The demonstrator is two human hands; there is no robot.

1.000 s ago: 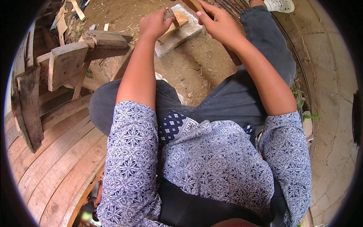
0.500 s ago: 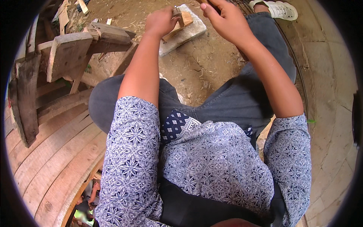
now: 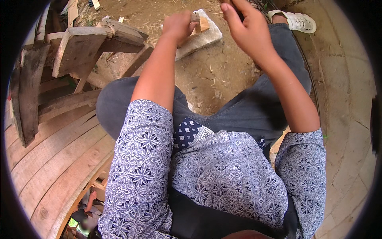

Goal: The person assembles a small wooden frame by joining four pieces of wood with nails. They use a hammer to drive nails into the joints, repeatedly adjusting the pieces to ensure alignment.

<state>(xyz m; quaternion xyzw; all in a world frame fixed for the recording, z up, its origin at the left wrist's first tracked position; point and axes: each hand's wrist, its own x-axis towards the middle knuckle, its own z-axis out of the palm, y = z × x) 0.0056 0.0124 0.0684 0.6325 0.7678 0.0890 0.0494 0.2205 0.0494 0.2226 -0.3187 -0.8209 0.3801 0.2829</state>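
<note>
My left hand (image 3: 178,26) is closed around a small piece of wood (image 3: 203,24), holding it against a pale flat stone block (image 3: 207,38) on the dirt ground. My right hand (image 3: 244,24) is raised at the top of the view, fingers curled around a dark object that is mostly cut off by the frame edge. Both forearms reach forward over my knees in grey trousers. I sit on a plank platform.
A rough wooden stool or frame (image 3: 85,46) stands at the left. Curved wooden planks (image 3: 51,159) lie under me on the left. My right foot in a white sandal (image 3: 294,22) rests at the upper right beside a concrete surface (image 3: 342,99). Wood chips litter the dirt.
My right hand has lifted toward the top edge of the view. The left hand stays on the small wood piece at the stone block. The view has tilted slightly.
</note>
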